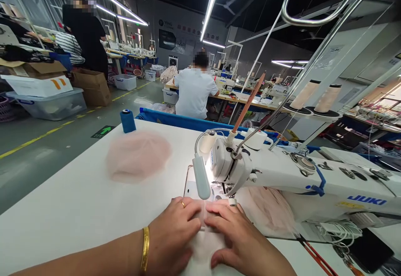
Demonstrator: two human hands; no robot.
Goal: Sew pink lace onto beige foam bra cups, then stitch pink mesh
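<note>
My left hand (171,232), with a ring and a gold bangle, lies in front of the sewing machine (275,175), fingers closed on a strip of sheer pale pink fabric (203,242). From the other side my right hand (239,234) holds the same fabric, fingertips pressed near its middle. Both sets of fingertips are close together just before the needle area, which the machine head and a small grey lamp (201,178) partly hide. More sheer pink fabric (266,207) is bunched under the machine arm. A separate pink sheer heap (138,155) rests on the white table (78,201).
A blue thread cone (128,121) stands at the table's far corner. Right of the machine lie orange-handled scissors (316,257), a black phone (369,249) and a white cable (343,232). A person in a white shirt (196,92) sits ahead; another in black (84,38) stands left.
</note>
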